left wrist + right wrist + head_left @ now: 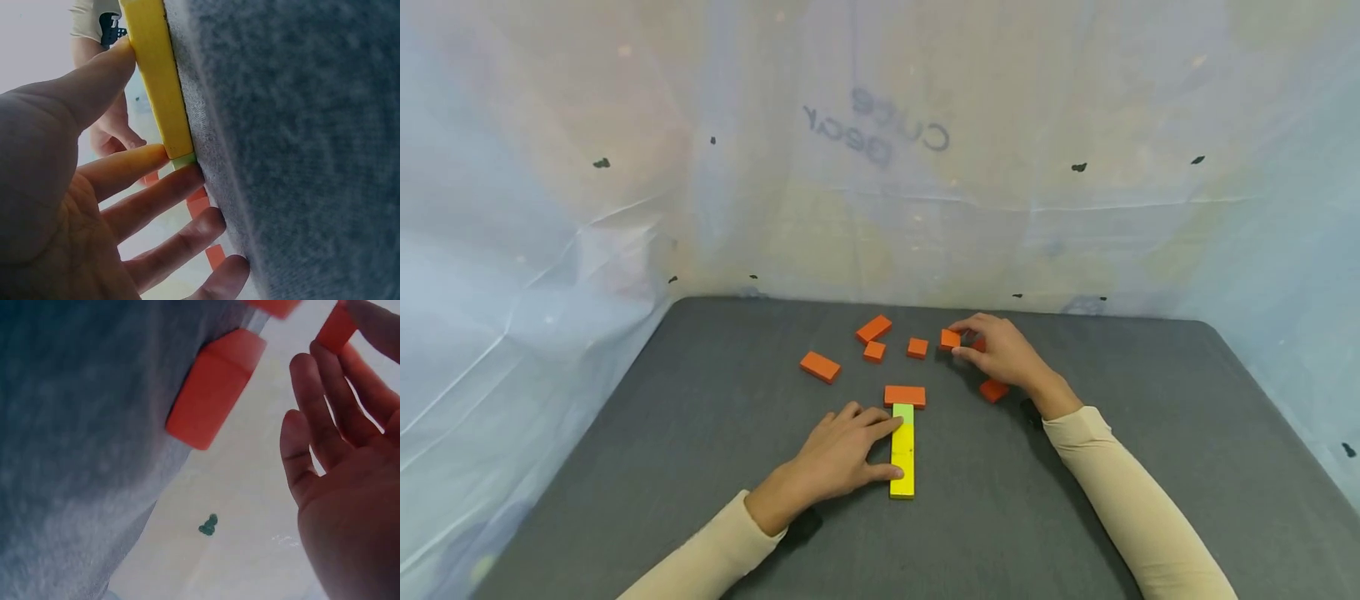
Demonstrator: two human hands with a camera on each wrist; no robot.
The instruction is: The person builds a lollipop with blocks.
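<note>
Right hand [1006, 357] pinches a small orange block [950, 339] near the tabletop's [715, 375] far edge, beyond and right of a yellow-green row [906, 447] pointing lengthwise toward that edge; the nearer left hand [841, 452], fingers spread, touches the row's left side.

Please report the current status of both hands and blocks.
Right hand pinching small orange block. Left hand touching yellow bar. Possible obstacle: loose orange block near right hand.

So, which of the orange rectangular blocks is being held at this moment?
The small orange rectangular block pinched in the right hand's grip; the other orange blocks are not held.
</note>
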